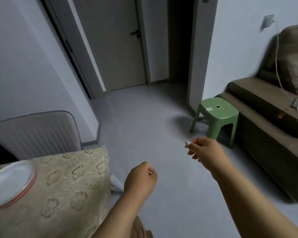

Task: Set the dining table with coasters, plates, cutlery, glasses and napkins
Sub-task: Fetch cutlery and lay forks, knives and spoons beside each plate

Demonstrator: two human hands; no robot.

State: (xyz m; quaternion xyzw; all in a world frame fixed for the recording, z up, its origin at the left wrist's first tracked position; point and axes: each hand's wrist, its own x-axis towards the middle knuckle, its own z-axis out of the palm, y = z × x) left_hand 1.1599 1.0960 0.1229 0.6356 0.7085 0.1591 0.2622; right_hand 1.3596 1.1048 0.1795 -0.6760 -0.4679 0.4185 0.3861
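1. The left hand (141,179) hangs beside the worktop (67,177) corner with its fingers curled into a loose fist; nothing shows in its grip.
2. The right hand (203,150) reaches out over the floor (144,126), fingers curled; whether its grip pinches something small I cannot tell.
3. One white plate (10,182) with a pink rim already sits on the patterned cloth at the worktop's left, near the chair (36,133).
4. No coasters, cutlery, glasses or napkins are in view, so the step is likely fetching more items.
5. To do it well: carry little at a time, and keep clear of the green stool (217,117) beside the sofa (268,109).
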